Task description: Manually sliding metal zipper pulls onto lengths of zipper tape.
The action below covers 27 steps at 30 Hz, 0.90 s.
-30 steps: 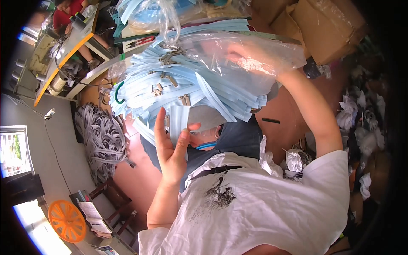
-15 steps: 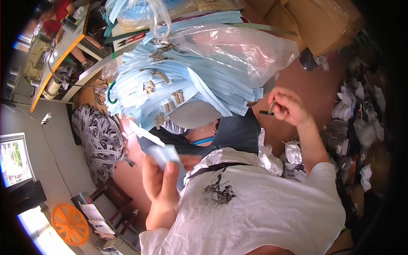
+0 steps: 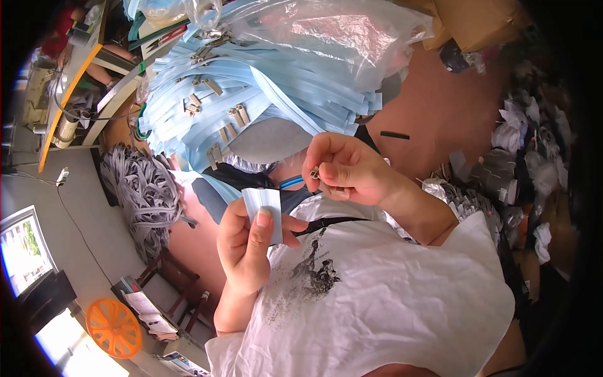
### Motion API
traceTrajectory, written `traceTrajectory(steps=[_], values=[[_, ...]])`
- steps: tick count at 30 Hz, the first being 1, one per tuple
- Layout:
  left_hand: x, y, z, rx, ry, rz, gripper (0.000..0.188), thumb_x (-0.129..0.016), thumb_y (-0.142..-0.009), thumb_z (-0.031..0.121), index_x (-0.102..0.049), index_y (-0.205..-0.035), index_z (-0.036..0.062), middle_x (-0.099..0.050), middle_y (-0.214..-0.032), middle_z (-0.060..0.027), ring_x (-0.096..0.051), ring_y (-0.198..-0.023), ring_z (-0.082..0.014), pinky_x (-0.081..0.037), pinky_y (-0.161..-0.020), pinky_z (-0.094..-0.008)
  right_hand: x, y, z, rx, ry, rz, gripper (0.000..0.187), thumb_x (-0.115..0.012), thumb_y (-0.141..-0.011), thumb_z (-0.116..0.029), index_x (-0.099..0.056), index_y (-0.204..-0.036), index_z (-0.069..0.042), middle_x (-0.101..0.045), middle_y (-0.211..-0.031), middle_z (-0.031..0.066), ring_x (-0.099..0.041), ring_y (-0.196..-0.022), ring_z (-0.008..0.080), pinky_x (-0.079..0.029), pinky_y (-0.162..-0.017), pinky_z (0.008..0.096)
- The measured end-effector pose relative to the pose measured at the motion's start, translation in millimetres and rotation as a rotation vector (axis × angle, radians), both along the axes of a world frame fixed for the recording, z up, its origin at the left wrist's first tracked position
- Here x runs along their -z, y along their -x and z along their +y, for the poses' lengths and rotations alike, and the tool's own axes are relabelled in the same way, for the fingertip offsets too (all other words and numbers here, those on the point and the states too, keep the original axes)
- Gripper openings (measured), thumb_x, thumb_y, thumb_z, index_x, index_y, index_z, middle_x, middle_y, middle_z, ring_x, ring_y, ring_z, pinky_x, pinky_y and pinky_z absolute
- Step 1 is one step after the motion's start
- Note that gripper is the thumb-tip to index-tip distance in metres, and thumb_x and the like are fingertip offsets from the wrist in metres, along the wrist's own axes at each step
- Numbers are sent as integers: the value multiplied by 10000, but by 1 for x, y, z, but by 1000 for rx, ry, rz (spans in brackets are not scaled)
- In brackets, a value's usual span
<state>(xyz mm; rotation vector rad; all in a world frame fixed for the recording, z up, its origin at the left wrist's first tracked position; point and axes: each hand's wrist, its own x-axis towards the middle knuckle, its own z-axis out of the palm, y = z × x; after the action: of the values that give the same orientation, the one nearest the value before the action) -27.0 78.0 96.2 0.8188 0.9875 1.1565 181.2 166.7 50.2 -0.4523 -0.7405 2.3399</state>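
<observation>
In front of my chest, my left hand (image 3: pixel 246 254) pinches the end of a light blue zipper tape (image 3: pixel 271 200) between thumb and fingers, its cut edge pointing up. Just to the right, my right hand (image 3: pixel 361 173) is closed, with a small metal zipper slider (image 3: pixel 315 171) at the fingertips. The two hands are close but apart. Beyond them lies a wide pile of light blue zipper tapes (image 3: pixel 301 85). Several metal sliders with long pulls (image 3: pixel 239 114) are scattered on top of the pile.
A clear plastic bag (image 3: pixel 364 38) covers the pile's far side. Grey strips (image 3: pixel 141 195) lie heaped at left, near an orange wheel (image 3: pixel 114 328). A dark bar (image 3: pixel 394 135) rests on the floor. Bags and scraps (image 3: pixel 512 132) crowd the right; a person sits at the far-left table (image 3: pixel 72 103).
My right hand has come in from the far right to beside my left hand, carrying the slider. My left hand has steadied with the tape. The view has tilted, so the pile appears higher.
</observation>
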Motion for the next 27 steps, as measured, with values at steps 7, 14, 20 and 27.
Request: traceTrajectory(steps=[7,14,20,27], values=[[7,-2,2,-27,1,84,209,-451,-1020,135,-476,-1129,-41,-684,-889,-157,-637,-699,-152,-530,-668,-265,4,10,-2,33,-46,14,235,-668,-917,-286,-543,-952,-90,-608,-906,89,-429,-542,31,-319,-463,162],[12,5,3,30,-15,50,225,-470,-1014,130,-496,-1141,-54,-676,-880,-144,-635,-710,-143,-535,-690,-263,0,12,-3,38,24,-34,235,-637,-938,-297,-559,-990,-81,-607,-888,78,-434,-559,27,-322,-462,161],[9,0,8,-42,4,99,213,-490,-1007,123,-514,-1113,-60,-681,-887,-127,-639,-739,-134,-535,-694,-259,6,15,-1,39,-52,-10,223,-612,-954,-289,-565,-986,-73,-615,-859,70,-434,-562,19,-302,-444,163],[9,4,6,-26,26,99,206,-502,-1002,117,-526,-1103,-61,-682,-876,-118,-637,-746,-132,-528,-720,-259,-4,19,0,76,22,-83,238,-594,-964,-275,-596,-1024,-45,-614,-886,43,-504,-653,30,-350,-507,178]])
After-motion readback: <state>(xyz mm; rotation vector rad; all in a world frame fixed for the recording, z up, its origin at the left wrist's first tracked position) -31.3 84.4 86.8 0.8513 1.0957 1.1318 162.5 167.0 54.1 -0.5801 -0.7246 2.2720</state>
